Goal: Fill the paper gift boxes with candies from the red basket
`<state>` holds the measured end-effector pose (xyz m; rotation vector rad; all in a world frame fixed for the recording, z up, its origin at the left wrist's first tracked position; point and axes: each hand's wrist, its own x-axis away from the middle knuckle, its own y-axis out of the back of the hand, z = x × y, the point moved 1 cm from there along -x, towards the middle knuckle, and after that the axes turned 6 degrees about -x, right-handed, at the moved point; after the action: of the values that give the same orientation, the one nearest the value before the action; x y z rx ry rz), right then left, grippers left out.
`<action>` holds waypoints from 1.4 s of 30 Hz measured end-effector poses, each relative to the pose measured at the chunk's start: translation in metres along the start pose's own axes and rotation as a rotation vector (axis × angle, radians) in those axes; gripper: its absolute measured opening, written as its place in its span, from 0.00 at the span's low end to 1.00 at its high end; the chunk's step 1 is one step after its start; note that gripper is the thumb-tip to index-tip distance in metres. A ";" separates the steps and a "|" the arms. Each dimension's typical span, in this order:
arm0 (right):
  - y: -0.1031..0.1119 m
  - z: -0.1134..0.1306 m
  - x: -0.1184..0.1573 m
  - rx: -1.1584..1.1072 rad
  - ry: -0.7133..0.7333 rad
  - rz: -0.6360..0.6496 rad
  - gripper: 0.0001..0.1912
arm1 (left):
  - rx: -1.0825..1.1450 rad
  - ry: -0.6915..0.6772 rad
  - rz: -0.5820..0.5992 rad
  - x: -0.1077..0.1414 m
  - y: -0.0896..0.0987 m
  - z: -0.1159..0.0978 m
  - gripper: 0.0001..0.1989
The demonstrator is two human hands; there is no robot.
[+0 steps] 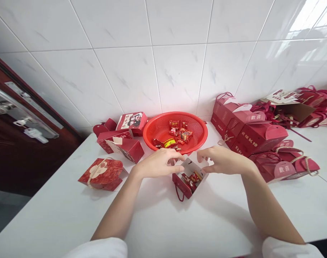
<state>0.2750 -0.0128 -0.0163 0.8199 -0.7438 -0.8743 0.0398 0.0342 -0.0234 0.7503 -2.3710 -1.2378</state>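
An open-topped red gift box (184, 185) stands on the white table in front of me, with a few wrapped sweets (195, 177) inside and a dark red cord loop hanging at its front left. My left hand (159, 163) is at the box's left upper edge, thumb and fingers curved apart. On the opposite side, my right hand (222, 160) is at the right upper edge, its fingers also curved and apart. Just behind the box sits a red plastic basket (199, 134) holding several wrapped sweets.
Several red boxes (121, 145) lie at the left, with a closed, cord-handled box (103, 173) nearer. Rows of red boxes (246, 134) fill the right side. An opened carton (295, 113) stands farther right. The tiled wall (179, 79) bounds the table's back.
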 end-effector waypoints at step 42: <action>-0.042 -0.059 -0.015 -0.449 0.005 0.067 0.28 | -0.075 0.158 0.187 -0.013 -0.038 -0.017 0.14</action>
<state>0.3025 0.0014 -0.0837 0.3961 -0.5377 -0.9330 0.0701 0.0127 -0.0468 0.5662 -2.1985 -1.1390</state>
